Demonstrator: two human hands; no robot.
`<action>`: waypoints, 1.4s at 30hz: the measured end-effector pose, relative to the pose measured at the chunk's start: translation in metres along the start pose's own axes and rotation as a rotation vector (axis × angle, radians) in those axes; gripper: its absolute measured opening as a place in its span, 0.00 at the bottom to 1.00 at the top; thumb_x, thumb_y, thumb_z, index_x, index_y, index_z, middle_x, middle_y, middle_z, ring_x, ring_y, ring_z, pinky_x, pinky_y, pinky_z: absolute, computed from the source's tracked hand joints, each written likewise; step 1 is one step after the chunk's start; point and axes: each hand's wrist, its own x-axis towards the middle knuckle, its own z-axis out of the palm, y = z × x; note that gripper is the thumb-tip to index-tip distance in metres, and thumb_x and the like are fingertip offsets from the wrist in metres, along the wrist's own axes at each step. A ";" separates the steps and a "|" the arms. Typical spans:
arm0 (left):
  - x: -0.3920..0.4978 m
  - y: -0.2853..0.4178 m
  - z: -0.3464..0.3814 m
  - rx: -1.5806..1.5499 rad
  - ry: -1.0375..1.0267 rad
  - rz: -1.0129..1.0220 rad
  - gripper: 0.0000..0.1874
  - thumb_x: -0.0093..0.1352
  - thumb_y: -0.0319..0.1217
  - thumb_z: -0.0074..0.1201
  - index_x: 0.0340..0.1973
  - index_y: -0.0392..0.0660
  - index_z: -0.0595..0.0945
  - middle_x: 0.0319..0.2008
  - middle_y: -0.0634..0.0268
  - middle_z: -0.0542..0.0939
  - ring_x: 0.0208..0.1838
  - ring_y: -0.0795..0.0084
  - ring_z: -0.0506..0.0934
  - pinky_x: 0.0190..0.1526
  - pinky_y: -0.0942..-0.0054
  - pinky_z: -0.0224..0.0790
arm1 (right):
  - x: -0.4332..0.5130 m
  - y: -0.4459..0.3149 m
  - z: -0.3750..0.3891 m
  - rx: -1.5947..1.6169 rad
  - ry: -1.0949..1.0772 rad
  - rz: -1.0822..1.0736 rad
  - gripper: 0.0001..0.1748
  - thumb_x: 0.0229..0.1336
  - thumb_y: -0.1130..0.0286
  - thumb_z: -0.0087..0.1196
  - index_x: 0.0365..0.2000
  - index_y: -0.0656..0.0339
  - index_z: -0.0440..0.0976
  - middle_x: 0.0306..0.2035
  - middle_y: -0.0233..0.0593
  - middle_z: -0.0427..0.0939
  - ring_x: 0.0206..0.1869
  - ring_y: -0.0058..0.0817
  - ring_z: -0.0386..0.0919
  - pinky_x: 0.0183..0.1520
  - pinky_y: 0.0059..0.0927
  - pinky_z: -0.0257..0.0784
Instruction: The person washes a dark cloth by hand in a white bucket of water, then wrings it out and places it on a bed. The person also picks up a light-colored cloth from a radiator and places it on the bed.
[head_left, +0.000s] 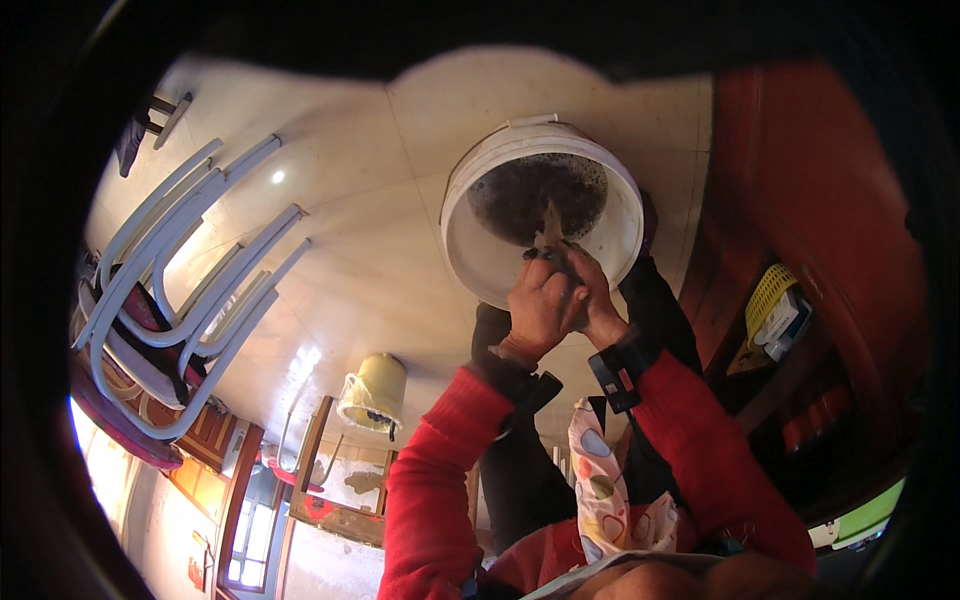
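Note:
Both of my hands are clenched together over the near rim of a white plastic bucket (480, 270). My left hand (541, 304) and my right hand (596, 296) squeeze a dark wet cloth (555, 259), mostly hidden by the fingers. Below the fists, a brownish strand (553, 219) reaches down towards the water; whether it is running water or part of the cloth, I cannot tell. Dark, murky water (517, 191) with foam bubbles at its edge lies in the bucket.
The bucket stands on a pale tiled floor (360, 240) between my legs. Stacked metal-legged chairs (199, 300) are at the left. A yellow bin (382, 382) with a plastic liner stands beyond my left arm. Red furniture (817, 180) at the right holds a yellow plastic basket (770, 296).

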 end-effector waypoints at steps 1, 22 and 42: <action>0.000 0.001 0.001 -0.025 0.022 -0.064 0.10 0.61 0.36 0.57 0.30 0.42 0.76 0.38 0.50 0.73 0.43 0.49 0.71 0.42 0.58 0.67 | 0.001 -0.003 0.002 -0.006 0.037 0.032 0.21 0.64 0.56 0.46 0.48 0.63 0.71 0.43 0.33 0.75 0.41 0.23 0.73 0.48 0.25 0.68; -0.024 0.020 -0.077 -0.979 0.216 -0.689 0.28 0.76 0.48 0.25 0.61 0.40 0.63 0.52 0.51 0.74 0.45 0.68 0.74 0.44 0.72 0.67 | -0.004 -0.015 -0.003 -1.479 -0.150 -0.590 0.26 0.41 0.62 0.61 0.46 0.51 0.75 0.55 0.52 0.67 0.58 0.51 0.65 0.59 0.44 0.62; 0.070 -0.077 0.021 -0.176 0.222 -0.629 0.23 0.65 0.36 0.53 0.54 0.38 0.73 0.49 0.53 0.77 0.52 0.65 0.75 0.55 0.69 0.64 | -0.010 -0.025 -0.033 -1.091 0.265 -0.442 0.18 0.55 0.78 0.55 0.47 0.63 0.70 0.48 0.40 0.73 0.49 0.30 0.74 0.48 0.30 0.72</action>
